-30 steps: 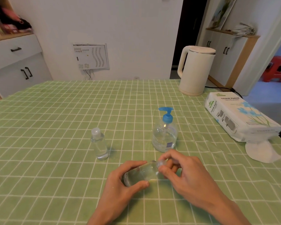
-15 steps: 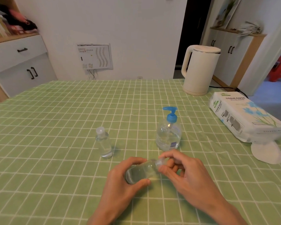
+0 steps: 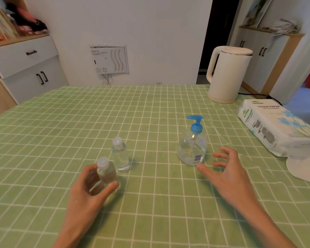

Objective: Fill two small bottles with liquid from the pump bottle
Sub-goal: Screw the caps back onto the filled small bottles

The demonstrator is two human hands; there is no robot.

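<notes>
on the green checked cloth [image 3: 150, 113], toward the near edge, a small bottle [image 3: 106, 173] is held upright in the left hand [image 3: 89, 192], pinched low on its body between thumb and curled fingers. whether its base touches the cloth cannot be told. it is clear plastic with a whitish cap fitted and clear liquid seen inside. a second bottle [image 3: 120, 156] of the same look, capped, is stood just behind it. the pump bottle [image 3: 192, 147] is set well apart to the right, with a round clear body, blue pump head and small blue label. the right hand [image 3: 227, 172] is spread just beside it, nothing held. a kettle [image 3: 227, 74] and tissue pack [image 3: 276, 127] are placed far right.
</notes>
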